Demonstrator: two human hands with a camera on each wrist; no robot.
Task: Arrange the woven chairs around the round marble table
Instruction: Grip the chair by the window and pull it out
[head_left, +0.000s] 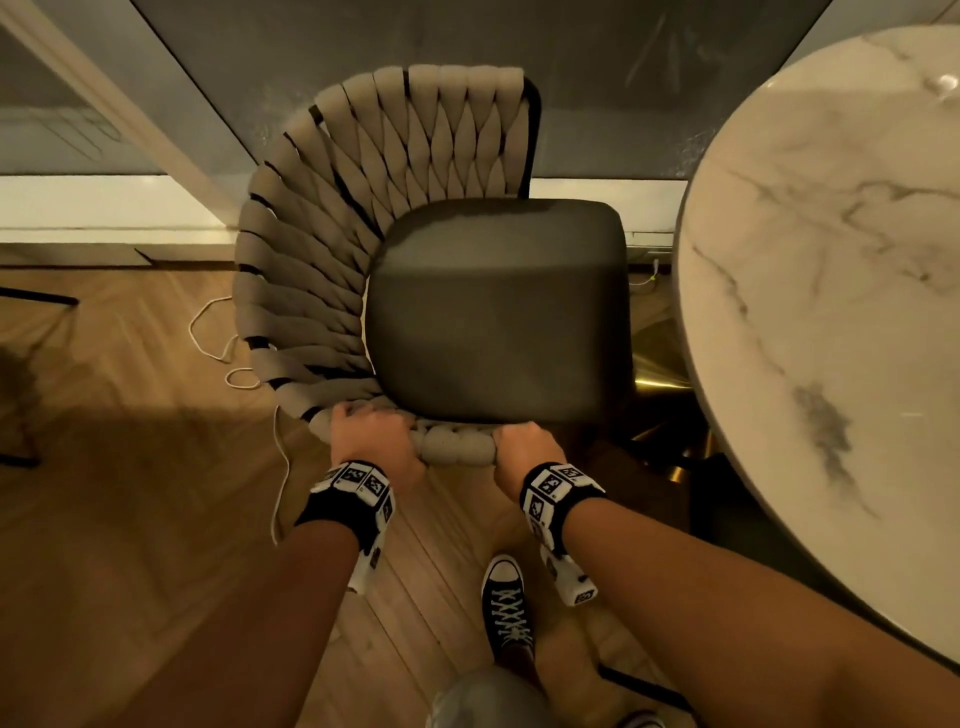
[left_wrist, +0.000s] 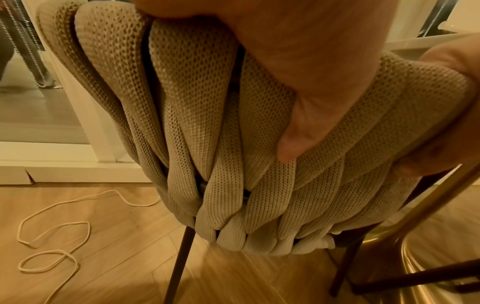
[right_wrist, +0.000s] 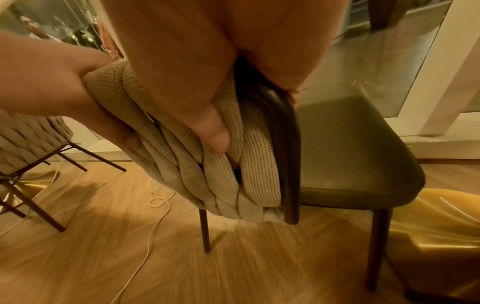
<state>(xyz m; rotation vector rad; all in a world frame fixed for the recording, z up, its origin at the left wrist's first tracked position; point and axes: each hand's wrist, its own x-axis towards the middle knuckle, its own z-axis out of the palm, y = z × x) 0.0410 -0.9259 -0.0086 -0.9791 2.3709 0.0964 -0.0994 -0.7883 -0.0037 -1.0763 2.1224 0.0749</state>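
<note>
Warm brown wooden floor (head_left: 156, 519) runs under everything, with a thin white cord (left_wrist: 52, 226) lying in loops on it near a big glass window (head_left: 597, 78). On the floor stands a chair with a soft beige woven back and a dark grey seat (head_left: 493, 312). It sits just beside the round white marble table with grey veins (head_left: 831, 312), which has a shiny gold base (head_left: 660, 374).

Both hands hold the near end of the woven back. The left hand (head_left: 371, 436) wraps around the fat beige bands, with the thumb pressed into the weave. The right hand (head_left: 524, 449) grips the end of the back, where the dark frame shows. A second woven chair with thin dark legs (right_wrist: 31, 135) stands well apart. One dark laced shoe (head_left: 506, 603) is on the floor below the arms.
</note>
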